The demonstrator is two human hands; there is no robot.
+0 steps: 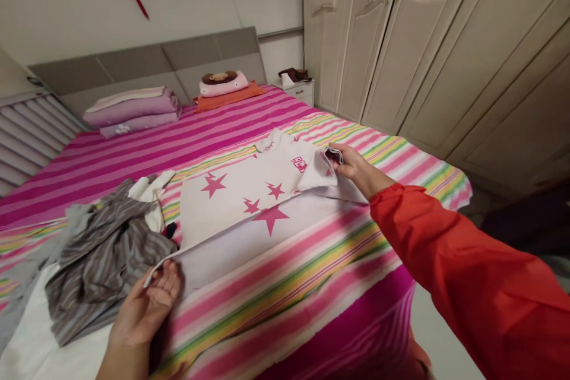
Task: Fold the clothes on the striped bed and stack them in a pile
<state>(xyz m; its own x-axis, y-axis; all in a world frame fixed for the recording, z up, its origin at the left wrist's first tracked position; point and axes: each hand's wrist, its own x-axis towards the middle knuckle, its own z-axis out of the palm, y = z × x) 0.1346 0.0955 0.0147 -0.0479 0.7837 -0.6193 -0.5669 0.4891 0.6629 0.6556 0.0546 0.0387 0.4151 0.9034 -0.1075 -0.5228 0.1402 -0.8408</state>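
A white shirt [231, 202] with pink stars and pink lettering lies on the striped bed, its collar pointing toward the headboard side. Its near layer is lifted, so the inner side of the lower layer shows beneath. My left hand [154, 297] pinches the hem corner at the lower left, palm turned up. At the other end my right hand [350, 163], in a red sleeve, grips the sleeve end, bunched between thumb and fingers. Close to my left hand lies a heap of clothes with a grey-brown striped garment [107, 249] on top.
Folded lilac bedding [133, 110] and an orange pillow [231, 97] with a pink one on it rest by the headboard [133, 65]. A small nightstand [303, 91] stands beyond the bed's far corner. Tall cream wardrobes [401, 41] line the right side.
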